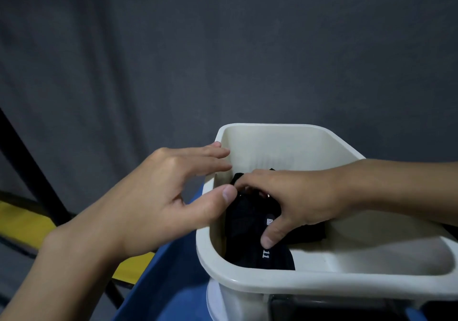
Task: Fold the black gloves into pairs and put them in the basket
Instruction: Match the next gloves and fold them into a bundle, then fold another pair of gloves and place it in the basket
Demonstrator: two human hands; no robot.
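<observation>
The right hand (pixel 297 196) grips the folded black gloves (pixel 250 224) inside the white basket (pixel 322 281), their length running toward the camera, while the open left hand (pixel 153 196) hovers at the rim.

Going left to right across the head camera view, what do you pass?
Yellow-and-black striped edge → open left hand → folded black gloves inside the cream plastic basket, held by the right hand.
</observation>
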